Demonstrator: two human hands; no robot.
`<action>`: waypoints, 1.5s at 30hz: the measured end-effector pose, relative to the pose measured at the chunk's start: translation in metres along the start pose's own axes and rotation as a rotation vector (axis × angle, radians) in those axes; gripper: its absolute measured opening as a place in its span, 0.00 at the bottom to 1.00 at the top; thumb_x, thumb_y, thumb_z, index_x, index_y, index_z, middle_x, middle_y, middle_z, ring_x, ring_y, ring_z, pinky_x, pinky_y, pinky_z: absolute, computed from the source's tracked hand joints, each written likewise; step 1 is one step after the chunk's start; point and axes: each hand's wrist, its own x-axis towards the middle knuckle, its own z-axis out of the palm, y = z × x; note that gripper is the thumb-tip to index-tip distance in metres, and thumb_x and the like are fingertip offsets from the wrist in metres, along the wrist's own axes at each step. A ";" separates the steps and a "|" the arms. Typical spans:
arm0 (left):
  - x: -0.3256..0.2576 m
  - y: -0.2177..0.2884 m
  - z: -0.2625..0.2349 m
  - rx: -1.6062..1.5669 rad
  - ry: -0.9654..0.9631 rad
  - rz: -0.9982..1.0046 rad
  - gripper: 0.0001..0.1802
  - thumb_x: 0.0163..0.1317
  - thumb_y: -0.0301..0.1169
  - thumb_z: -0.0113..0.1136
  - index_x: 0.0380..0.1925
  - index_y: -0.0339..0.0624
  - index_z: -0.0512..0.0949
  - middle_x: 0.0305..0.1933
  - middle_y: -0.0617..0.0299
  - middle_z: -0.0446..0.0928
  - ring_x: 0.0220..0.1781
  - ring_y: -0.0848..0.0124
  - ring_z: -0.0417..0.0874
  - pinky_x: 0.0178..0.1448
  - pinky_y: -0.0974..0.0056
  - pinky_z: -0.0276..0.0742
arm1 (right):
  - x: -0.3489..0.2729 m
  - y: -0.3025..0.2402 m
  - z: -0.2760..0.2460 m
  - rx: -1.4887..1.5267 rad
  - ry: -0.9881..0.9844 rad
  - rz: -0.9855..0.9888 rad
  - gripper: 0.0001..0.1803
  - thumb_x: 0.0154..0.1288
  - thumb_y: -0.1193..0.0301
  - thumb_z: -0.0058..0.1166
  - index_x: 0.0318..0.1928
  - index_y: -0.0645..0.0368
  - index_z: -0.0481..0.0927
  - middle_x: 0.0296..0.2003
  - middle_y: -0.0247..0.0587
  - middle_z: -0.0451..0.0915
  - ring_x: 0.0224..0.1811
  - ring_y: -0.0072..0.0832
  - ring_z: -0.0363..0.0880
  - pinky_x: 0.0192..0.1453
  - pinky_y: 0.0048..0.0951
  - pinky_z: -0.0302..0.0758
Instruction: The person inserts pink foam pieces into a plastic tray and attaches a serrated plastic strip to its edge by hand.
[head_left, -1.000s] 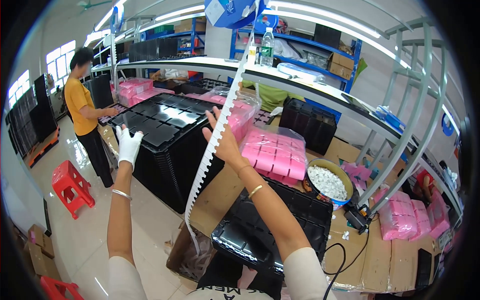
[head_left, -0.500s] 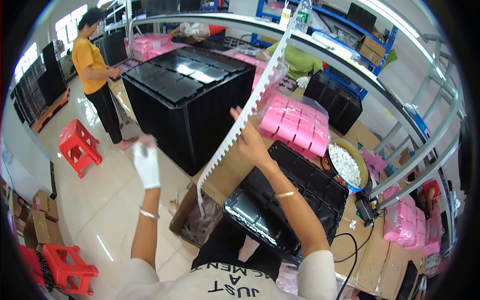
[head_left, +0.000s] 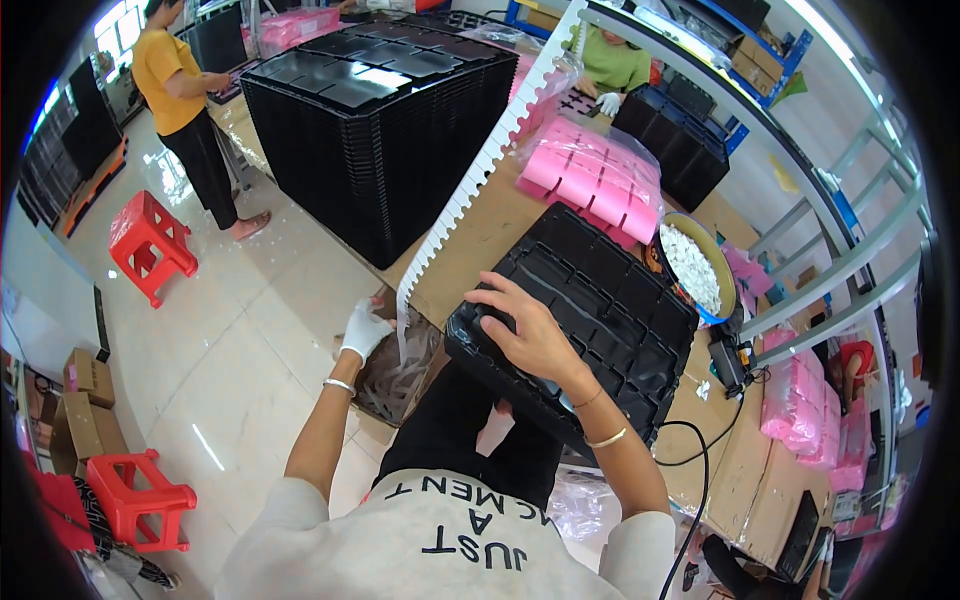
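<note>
Right hand (head_left: 527, 338) over the black tray (head_left: 625, 325), fingers loosely spread, nothing visibly gripped, gloved left hand (head_left: 365, 330) left of the tray, fingers half curled beside a white strip (head_left: 468, 190), can't tell whether pinching it, pink sheets (head_left: 590, 178) beyond the tray, black stack (head_left: 385, 150) beyond its left

Stacked trays (head_left: 350, 170) behind-left of near tray (head_left: 625, 335), basin (head_left: 724, 262) to its right, stools (head_left: 141, 216) far left

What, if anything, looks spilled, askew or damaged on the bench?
A few white bits lie loose on the cardboard, outside the round tub of similar-looking white pieces, so they look spilled. The black tray beneath the right hand shows no obvious damage.
</note>
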 end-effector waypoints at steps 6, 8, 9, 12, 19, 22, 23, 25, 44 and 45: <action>-0.006 0.009 0.015 0.097 -0.230 -0.042 0.10 0.62 0.25 0.67 0.41 0.31 0.82 0.34 0.56 0.85 0.35 0.71 0.86 0.41 0.65 0.82 | -0.028 -0.017 0.001 -0.084 0.079 -0.040 0.17 0.68 0.76 0.55 0.56 0.60 0.82 0.66 0.57 0.72 0.63 0.52 0.78 0.67 0.42 0.75; -0.028 0.044 0.008 -0.327 -0.190 -0.174 0.07 0.67 0.26 0.64 0.39 0.32 0.83 0.31 0.59 0.84 0.26 0.74 0.83 0.31 0.71 0.78 | -0.032 -0.020 0.006 0.009 0.103 0.009 0.16 0.69 0.75 0.55 0.55 0.60 0.82 0.63 0.55 0.75 0.57 0.48 0.81 0.61 0.39 0.77; -0.048 0.098 0.006 -0.405 -0.192 -0.314 0.06 0.68 0.28 0.65 0.38 0.35 0.83 0.31 0.61 0.84 0.26 0.77 0.83 0.27 0.73 0.75 | -0.036 -0.017 0.007 0.105 0.128 0.083 0.15 0.69 0.75 0.55 0.55 0.61 0.82 0.60 0.53 0.78 0.51 0.44 0.84 0.56 0.36 0.80; -0.086 0.152 0.000 -0.475 -0.147 -0.299 0.06 0.69 0.29 0.65 0.39 0.37 0.81 0.32 0.61 0.84 0.25 0.78 0.81 0.25 0.74 0.73 | -0.035 -0.023 0.022 0.137 0.126 0.137 0.11 0.71 0.72 0.57 0.51 0.62 0.82 0.47 0.47 0.81 0.43 0.38 0.83 0.47 0.33 0.80; -0.114 0.209 0.013 -0.819 -0.178 -0.251 0.09 0.71 0.32 0.65 0.41 0.38 0.78 0.34 0.59 0.85 0.25 0.75 0.83 0.26 0.74 0.75 | -0.029 -0.033 0.032 0.153 0.140 0.160 0.08 0.69 0.70 0.62 0.42 0.62 0.81 0.34 0.41 0.81 0.34 0.31 0.82 0.37 0.29 0.76; -0.114 0.211 0.016 -0.713 -0.230 -0.323 0.09 0.70 0.34 0.65 0.41 0.40 0.79 0.35 0.60 0.84 0.25 0.78 0.82 0.24 0.75 0.72 | -0.034 -0.037 0.028 0.106 0.202 0.140 0.06 0.65 0.74 0.63 0.38 0.63 0.81 0.31 0.42 0.80 0.31 0.32 0.81 0.36 0.31 0.76; -0.112 0.209 0.020 -0.723 -0.243 -0.319 0.09 0.70 0.34 0.65 0.41 0.40 0.79 0.35 0.60 0.84 0.25 0.78 0.82 0.24 0.75 0.72 | -0.035 -0.038 0.029 0.047 0.231 0.082 0.05 0.66 0.75 0.62 0.37 0.63 0.81 0.32 0.44 0.80 0.32 0.36 0.81 0.38 0.34 0.77; -0.112 0.206 0.027 -0.739 -0.128 -0.356 0.08 0.71 0.28 0.61 0.45 0.37 0.81 0.33 0.61 0.84 0.24 0.78 0.81 0.24 0.74 0.70 | -0.036 -0.041 0.028 0.019 0.247 0.017 0.03 0.65 0.76 0.62 0.37 0.62 0.81 0.32 0.45 0.79 0.34 0.41 0.82 0.39 0.36 0.78; -0.121 -0.014 0.033 0.196 0.099 -0.177 0.12 0.57 0.25 0.70 0.24 0.34 0.75 0.21 0.55 0.79 0.24 0.67 0.80 0.33 0.61 0.78 | 0.086 0.171 -0.125 -0.509 0.203 0.254 0.05 0.56 0.74 0.60 0.31 0.63 0.83 0.31 0.54 0.85 0.38 0.52 0.85 0.44 0.49 0.80; -0.118 -0.025 0.035 0.282 0.100 -0.126 0.12 0.58 0.25 0.70 0.23 0.34 0.75 0.20 0.56 0.78 0.23 0.69 0.80 0.32 0.61 0.77 | 0.087 0.179 -0.125 -0.562 0.184 0.240 0.05 0.56 0.74 0.59 0.31 0.63 0.83 0.31 0.54 0.85 0.38 0.52 0.85 0.44 0.50 0.80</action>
